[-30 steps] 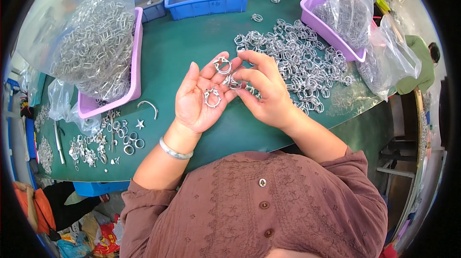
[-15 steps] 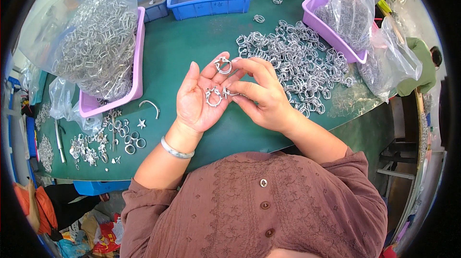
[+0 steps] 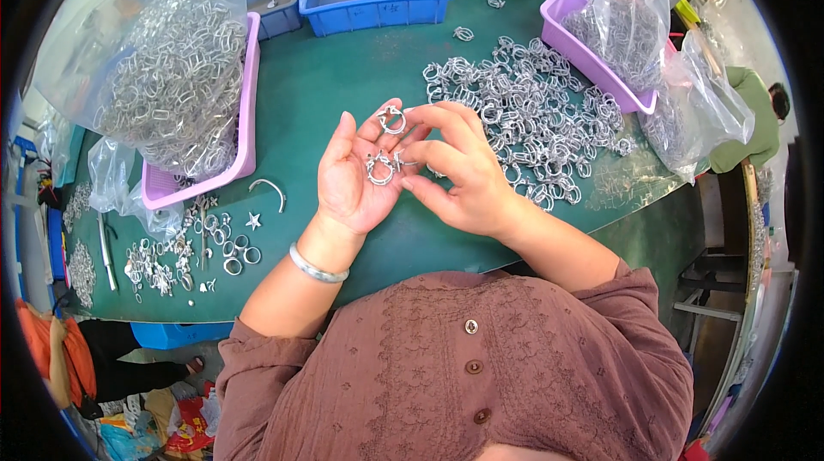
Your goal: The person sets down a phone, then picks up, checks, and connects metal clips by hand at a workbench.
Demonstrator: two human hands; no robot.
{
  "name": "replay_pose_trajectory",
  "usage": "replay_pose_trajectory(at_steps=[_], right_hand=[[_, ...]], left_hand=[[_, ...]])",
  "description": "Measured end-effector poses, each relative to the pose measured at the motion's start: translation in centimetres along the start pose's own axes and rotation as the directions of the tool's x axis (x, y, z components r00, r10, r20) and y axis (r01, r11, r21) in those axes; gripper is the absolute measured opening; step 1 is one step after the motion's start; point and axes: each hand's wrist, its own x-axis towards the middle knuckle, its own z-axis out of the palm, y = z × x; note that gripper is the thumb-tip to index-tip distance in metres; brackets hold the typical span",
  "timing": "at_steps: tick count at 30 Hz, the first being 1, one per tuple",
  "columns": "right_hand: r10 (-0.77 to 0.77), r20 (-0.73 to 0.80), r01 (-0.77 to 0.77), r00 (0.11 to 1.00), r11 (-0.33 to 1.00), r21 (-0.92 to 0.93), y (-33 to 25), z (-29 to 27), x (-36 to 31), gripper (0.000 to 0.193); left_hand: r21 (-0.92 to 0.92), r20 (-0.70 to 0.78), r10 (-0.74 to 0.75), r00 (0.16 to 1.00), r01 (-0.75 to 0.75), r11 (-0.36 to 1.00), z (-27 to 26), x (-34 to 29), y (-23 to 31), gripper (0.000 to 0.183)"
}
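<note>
My left hand [image 3: 350,191] is palm up in the middle, fingers stretched and slightly curled, bearing small silver rings. One ring [image 3: 392,120] with a raised ornament lies by its fingertips; another ring [image 3: 379,170] rests on the palm. My right hand [image 3: 463,173] reaches over from the right, thumb and fingers closed in a pinch at the edge of a small silver piece [image 3: 403,164] beside the palm ring. Its exact shape is partly hidden by the fingers. Right behind this hand spreads a large pile of silver rings [image 3: 541,118] on the green table [image 3: 343,75].
Left stands a pink basket [image 3: 248,118] with a bulging clear bag of metal pieces; right, another pink basket [image 3: 592,62] with bags. Blue bins [image 3: 378,10] line the back. Loose rings and a star [image 3: 253,220] lie front left. Other people are at both sides.
Both hands have shifted slightly; the rings in my left palm have moved a little left. My right fingers have drawn closer to the palm. The person at far left has moved a leg.
</note>
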Motion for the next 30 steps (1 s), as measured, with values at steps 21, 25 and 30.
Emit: replay_pose_trajectory(at_steps=[21,25,30], right_hand=[[-0.011,-0.026,0.007,1.0,0.991,-0.134,1.1,-1.3,0.5,0.028],[0.016,0.041,-0.011,0.999,0.992,-0.124,1.5,-1.9,0.3,0.031],[0.047,0.103,-0.038,0.994,0.995,-0.093,1.3,-1.3,-0.7,0.026]], left_hand=[[0.027,0.017,0.053,0.998,-0.053,0.998,0.1,0.0,0.1,0.052],[0.038,-0.021,0.073,0.997,-0.072,0.997,0.4,0.2,0.1,0.052],[0.009,-0.011,0.022,1.0,-0.022,1.0,-0.1,-0.2,-0.1,0.052]])
